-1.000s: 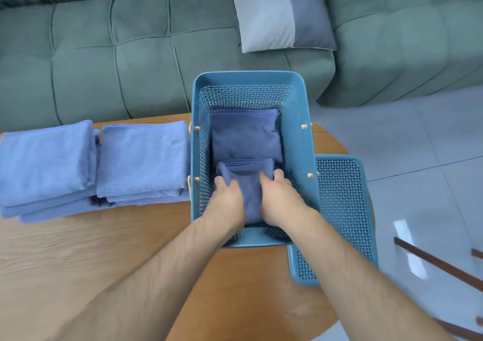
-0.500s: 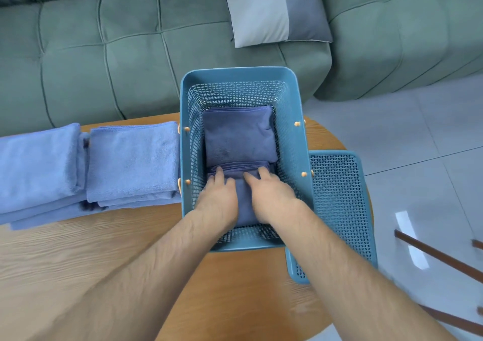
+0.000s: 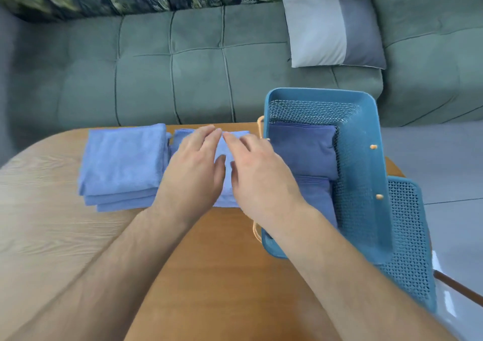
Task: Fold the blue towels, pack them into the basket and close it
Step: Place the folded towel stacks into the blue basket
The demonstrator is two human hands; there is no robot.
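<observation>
A blue mesh basket (image 3: pixel 366 173) stands on the right of the wooden table (image 3: pixel 209 262), and folded dark blue towels (image 3: pixel 300 152) lie inside it. Left of the basket sit two stacks of folded light blue towels. My left hand (image 3: pixel 193 173) and my right hand (image 3: pixel 258 176) hover side by side over the nearer stack (image 3: pixel 226 168), fingers straight and spread, holding nothing. Whether they touch the towel I cannot tell. The far stack (image 3: pixel 122 163) lies untouched further left.
The basket's mesh lid (image 3: pixel 410 236) lies flat at the table's right edge, partly under the basket. A green sofa (image 3: pixel 183 66) with a grey cushion (image 3: pixel 332 27) runs behind the table. Tiled floor lies to the right, crossed by a brown rod (image 3: pixel 457 287).
Both hands have left the basket, where they were pressing a towel down, and moved left over the nearer stack of light blue towels. The view has swung to the left.
</observation>
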